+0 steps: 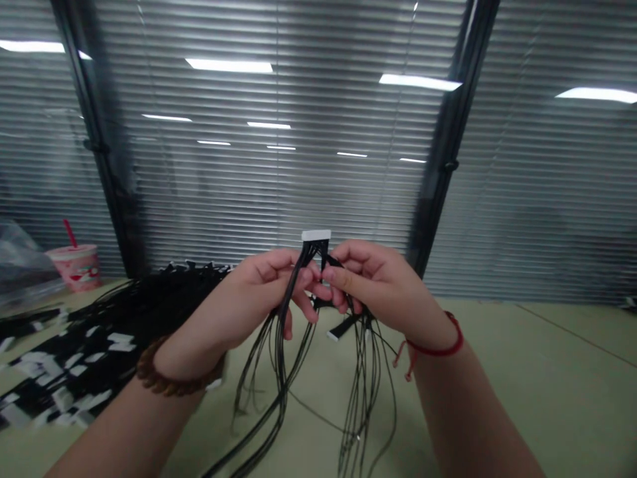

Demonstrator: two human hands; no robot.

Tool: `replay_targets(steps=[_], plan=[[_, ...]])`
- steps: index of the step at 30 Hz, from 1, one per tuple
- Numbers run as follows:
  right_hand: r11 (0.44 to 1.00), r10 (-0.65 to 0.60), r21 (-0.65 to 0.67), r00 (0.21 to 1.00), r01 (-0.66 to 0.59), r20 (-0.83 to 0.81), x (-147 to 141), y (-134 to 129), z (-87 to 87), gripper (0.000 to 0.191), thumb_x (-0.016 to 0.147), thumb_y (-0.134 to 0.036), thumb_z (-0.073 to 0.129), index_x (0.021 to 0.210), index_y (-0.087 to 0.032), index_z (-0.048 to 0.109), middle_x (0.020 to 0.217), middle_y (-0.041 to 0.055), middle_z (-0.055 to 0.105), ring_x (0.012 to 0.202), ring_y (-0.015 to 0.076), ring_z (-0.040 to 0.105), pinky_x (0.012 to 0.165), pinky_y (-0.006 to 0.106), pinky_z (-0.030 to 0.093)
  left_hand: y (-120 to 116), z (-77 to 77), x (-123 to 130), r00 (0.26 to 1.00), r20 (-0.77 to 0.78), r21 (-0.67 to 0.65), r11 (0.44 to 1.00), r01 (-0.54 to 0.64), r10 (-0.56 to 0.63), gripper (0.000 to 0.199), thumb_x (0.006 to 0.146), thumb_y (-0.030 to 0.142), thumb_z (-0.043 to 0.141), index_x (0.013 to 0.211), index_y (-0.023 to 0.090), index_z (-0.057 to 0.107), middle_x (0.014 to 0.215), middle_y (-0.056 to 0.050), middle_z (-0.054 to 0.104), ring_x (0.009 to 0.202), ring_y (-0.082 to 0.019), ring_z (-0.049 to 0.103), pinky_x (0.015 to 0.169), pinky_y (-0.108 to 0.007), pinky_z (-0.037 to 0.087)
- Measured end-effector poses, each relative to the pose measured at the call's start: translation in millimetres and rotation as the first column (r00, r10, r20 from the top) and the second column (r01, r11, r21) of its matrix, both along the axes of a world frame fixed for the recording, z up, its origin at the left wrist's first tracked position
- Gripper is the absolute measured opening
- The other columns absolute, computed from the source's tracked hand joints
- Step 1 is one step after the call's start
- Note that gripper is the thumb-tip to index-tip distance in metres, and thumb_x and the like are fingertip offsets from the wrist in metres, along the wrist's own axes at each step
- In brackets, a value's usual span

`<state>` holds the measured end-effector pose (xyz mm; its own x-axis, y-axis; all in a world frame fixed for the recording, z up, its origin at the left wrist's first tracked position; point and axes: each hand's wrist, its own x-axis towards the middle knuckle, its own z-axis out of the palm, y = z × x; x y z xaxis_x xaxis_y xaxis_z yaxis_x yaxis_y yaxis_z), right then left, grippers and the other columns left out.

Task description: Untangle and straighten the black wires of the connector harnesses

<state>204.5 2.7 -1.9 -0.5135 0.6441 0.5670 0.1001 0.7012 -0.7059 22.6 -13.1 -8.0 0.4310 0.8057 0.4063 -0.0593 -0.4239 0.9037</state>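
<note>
Both hands meet at the middle of the view around a bundle of thin black wires (283,332) that ends at the top in a white connector (316,235). My left hand (269,282) pinches wires just below the connector, its lower fingers partly spread. Close against it, my right hand (375,279) has thumb and fingers closed on wires on the right side. Loose strands hang down from both hands over the table. A second, smaller white connector (333,336) on a black strip hangs below the right hand.
A large pile of black wire harnesses (144,312) with white connectors covers the left of the pale green table (542,385). Behind it stand a pink cup (79,267) with a red straw and a clear plastic bag (22,262). Glass with blinds rises behind the table.
</note>
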Motion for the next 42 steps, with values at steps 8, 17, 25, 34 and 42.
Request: replay_targets(steps=[8,17,25,34,42], plan=[[0.997,-0.066,-0.037,0.998,0.066,-0.005,1,10,-3.8,0.014,0.077,-0.027,0.065,0.082,-0.015,0.062,0.074,0.0008,0.061,0.063,0.0086,0.056,0.056,0.019,0.044,-2,-2.9,7,0.93,-0.2,0.509,0.844,-0.169,0.307,0.022,0.086,0.013,0.053,0.103,0.015,0.066,0.094,-0.004,0.069,0.09,-0.015,0.062,0.087,-0.026,0.047],[0.989,0.062,-0.117,0.971,-0.091,-0.232,-13,18,-6.5,0.024,0.07,-0.024,0.068,0.087,-0.014,0.055,0.069,-0.0016,0.059,0.05,0.005,0.048,0.048,0.017,0.04,1,-11.8,2,0.855,-0.283,0.706,0.698,-0.121,0.434,0.051,0.08,0.005,0.048,0.129,0.014,0.047,0.137,-0.014,0.039,0.132,-0.024,0.027,0.111,-0.042,0.02],[0.967,0.175,-0.163,0.977,-0.194,-0.12,3,19,-5.1,0.019,0.074,-0.027,0.068,0.081,-0.015,0.056,0.065,-0.0018,0.056,0.054,0.0063,0.051,0.047,0.016,0.039,5,-3.6,7,0.956,0.252,-0.161,0.968,0.194,-0.15,0.015,0.085,0.013,0.045,0.097,0.015,0.053,0.065,0.003,0.054,0.044,-0.005,0.046,0.043,-0.016,0.045],[0.919,0.32,-0.2,0.939,-0.34,-0.123,3,30,-10.7,0.045,0.064,-0.027,0.079,0.098,-0.015,0.051,0.07,-0.0018,0.061,0.062,0.0092,0.058,0.059,0.02,0.047,16,-10.8,1,0.972,-0.158,0.119,0.981,-0.157,0.174,0.035,0.071,0.014,0.067,0.103,0.019,0.054,0.082,-0.001,0.063,0.067,-0.015,0.061,0.063,-0.031,0.054],[0.887,0.397,-0.224,0.915,-0.404,-0.075,-6,26,-15.1,0.071,0.068,-0.051,0.072,0.12,-0.019,0.036,0.072,-0.0028,0.057,0.061,0.0119,0.058,0.056,0.025,0.049,17,-12.6,2,0.874,-0.053,0.64,0.688,-0.342,0.483,0.018,0.075,0.034,0.066,0.081,0.018,0.059,0.094,-0.007,0.058,0.097,-0.026,0.052,0.089,-0.044,0.039]])
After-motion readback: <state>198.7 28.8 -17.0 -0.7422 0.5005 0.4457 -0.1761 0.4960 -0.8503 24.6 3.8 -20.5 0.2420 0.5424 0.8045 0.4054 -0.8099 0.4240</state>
